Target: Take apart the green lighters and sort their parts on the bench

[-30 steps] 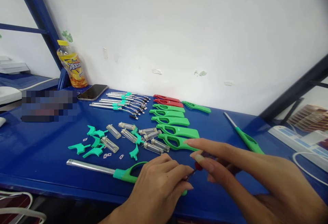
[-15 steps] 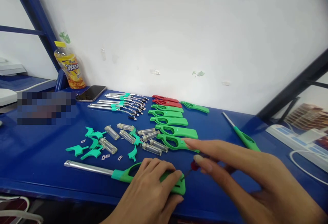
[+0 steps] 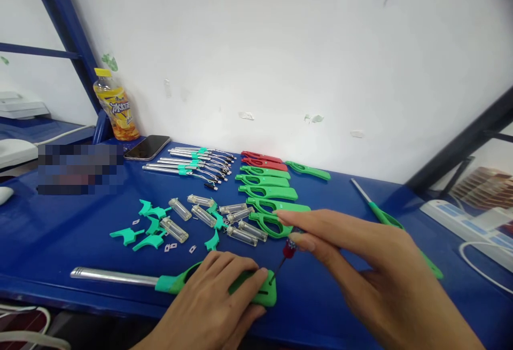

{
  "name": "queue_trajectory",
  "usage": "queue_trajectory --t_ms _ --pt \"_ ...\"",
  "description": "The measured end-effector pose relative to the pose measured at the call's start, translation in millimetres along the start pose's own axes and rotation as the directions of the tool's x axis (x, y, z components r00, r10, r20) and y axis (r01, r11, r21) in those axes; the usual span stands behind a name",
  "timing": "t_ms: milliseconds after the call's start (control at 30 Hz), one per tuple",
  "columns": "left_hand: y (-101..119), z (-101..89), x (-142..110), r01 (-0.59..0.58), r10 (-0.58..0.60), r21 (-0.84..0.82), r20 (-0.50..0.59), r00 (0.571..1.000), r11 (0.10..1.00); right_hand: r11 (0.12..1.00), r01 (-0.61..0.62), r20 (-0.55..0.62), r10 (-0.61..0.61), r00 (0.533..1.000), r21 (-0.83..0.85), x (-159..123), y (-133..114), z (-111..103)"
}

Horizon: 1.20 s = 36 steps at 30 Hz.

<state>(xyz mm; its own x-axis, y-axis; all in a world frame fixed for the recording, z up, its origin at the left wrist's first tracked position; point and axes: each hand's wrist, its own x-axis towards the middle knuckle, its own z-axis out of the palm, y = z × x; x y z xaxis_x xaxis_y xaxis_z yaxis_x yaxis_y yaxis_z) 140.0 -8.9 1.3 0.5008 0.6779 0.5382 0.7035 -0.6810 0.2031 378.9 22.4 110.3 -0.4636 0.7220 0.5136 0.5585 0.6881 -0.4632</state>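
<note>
On blue bench (image 3: 60, 232) | L hand (image 3: 212, 307) pinning green lighter (image 3: 176, 281) | R hand (image 3: 360, 264) gripping screwdriver (image 3: 285, 254), tip at lighter

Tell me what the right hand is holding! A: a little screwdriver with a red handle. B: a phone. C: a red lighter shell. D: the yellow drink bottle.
A: the right hand pinches a small red-handled screwdriver, its tip on the rear of the green long-nosed lighter that the left hand presses onto the blue table.
</note>
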Motion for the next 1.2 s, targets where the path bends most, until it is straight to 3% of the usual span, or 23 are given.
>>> queue_trajectory --t_ms 133,467,667,833,1000,1200 --pt "-1 2.1 -2 -0.011 0.012 0.033 -0.038 0.999 0.999 1.0 -0.016 0.047 0.016 0.999 -0.011 -1 -1 -4" --pt "1 1.4 1 0.001 -0.001 0.014 -0.059 0.998 1.0 0.998 -0.059 -0.057 0.061 0.997 0.03 13 -10 13" --pt "2 3.9 -4 -0.009 0.009 0.009 -0.045 0.999 1.0 0.982 -0.11 0.076 0.099 0.992 0.156 16 -14 17" --pt "3 0.5 -3 0.0 0.0 0.007 -0.042 0.999 1.0 0.91 -0.194 0.2 0.127 0.972 0.366 18 -8 14" --pt "1 0.7 -3 -0.008 0.008 0.007 -0.028 1.0 1.0 0.9 -0.213 0.144 0.171 0.975 0.381 15 -3 8" --pt "2 2.3 -4 -0.005 0.005 0.004 -0.017 1.0 1.0 0.886 -0.292 0.202 0.232 0.952 0.36 14 -4 7"
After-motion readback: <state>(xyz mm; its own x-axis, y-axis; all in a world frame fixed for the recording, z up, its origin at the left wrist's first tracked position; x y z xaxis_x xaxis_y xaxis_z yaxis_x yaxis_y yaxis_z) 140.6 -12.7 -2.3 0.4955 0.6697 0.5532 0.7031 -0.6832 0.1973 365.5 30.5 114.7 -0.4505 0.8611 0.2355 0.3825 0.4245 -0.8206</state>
